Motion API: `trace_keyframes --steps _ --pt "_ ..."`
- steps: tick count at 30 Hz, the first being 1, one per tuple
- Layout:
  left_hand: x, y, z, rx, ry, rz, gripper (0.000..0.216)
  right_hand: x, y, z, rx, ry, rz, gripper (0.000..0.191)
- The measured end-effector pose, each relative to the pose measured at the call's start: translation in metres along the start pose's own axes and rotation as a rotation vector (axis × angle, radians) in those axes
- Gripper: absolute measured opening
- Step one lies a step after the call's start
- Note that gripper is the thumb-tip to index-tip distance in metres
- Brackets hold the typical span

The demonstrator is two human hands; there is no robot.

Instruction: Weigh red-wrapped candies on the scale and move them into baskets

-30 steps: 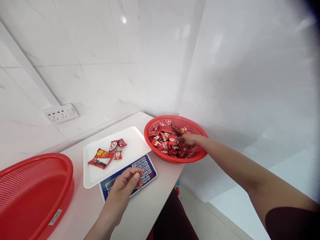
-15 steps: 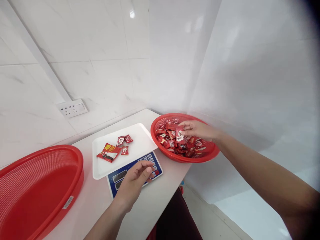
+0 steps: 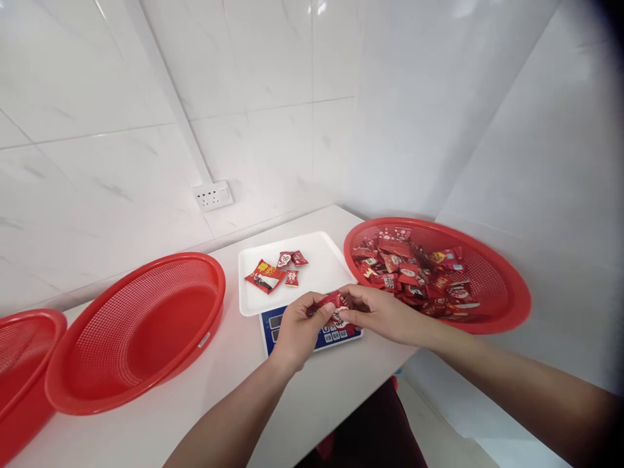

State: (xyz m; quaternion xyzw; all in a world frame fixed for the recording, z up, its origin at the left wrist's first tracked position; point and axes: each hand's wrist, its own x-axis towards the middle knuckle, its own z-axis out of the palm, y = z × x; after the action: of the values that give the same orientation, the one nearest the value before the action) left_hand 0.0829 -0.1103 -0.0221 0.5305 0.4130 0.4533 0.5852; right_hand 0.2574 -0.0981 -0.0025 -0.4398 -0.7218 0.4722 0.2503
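My left hand (image 3: 303, 325) and my right hand (image 3: 383, 313) meet above the keypad of a blue scale (image 3: 337, 337). Between their fingertips both hold a small red snack packet (image 3: 342, 314) with white print; whether it is one packet or two I cannot tell. Behind the hands, the scale's white tray (image 3: 316, 257) carries a larger red-and-yellow packet (image 3: 266, 276) and several small ones, such as a little red packet (image 3: 292, 278). To the right, a red basket (image 3: 507, 305) is heaped with red snack packets (image 3: 409, 270).
On the left of the table (image 3: 224, 383) stands a red mesh basket (image 3: 146, 325), with another red basket (image 3: 24, 383) overlapping the frame's edge. A tiled wall with a socket (image 3: 213, 195) runs along the back. The table's front edge is close to my legs.
My right hand has come left out of the heaped basket with the red packet. My left hand has closed on the packet too. The view has swung left, showing a further basket.
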Motion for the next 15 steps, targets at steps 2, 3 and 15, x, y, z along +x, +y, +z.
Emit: trace_keyframes --steps 2,3,15 --pt "0.001 -0.001 -0.002 -0.062 0.042 -0.020 0.026 0.005 0.004 0.007 0.009 0.029 -0.002 0.025" --pt "0.001 -0.002 -0.003 -0.086 0.055 -0.029 0.027 0.006 0.005 0.011 0.008 0.041 -0.004 0.023" --pt "-0.010 0.002 -0.018 0.097 -0.003 -0.140 0.038 -0.006 0.008 -0.040 -0.227 0.283 -0.042 0.026"
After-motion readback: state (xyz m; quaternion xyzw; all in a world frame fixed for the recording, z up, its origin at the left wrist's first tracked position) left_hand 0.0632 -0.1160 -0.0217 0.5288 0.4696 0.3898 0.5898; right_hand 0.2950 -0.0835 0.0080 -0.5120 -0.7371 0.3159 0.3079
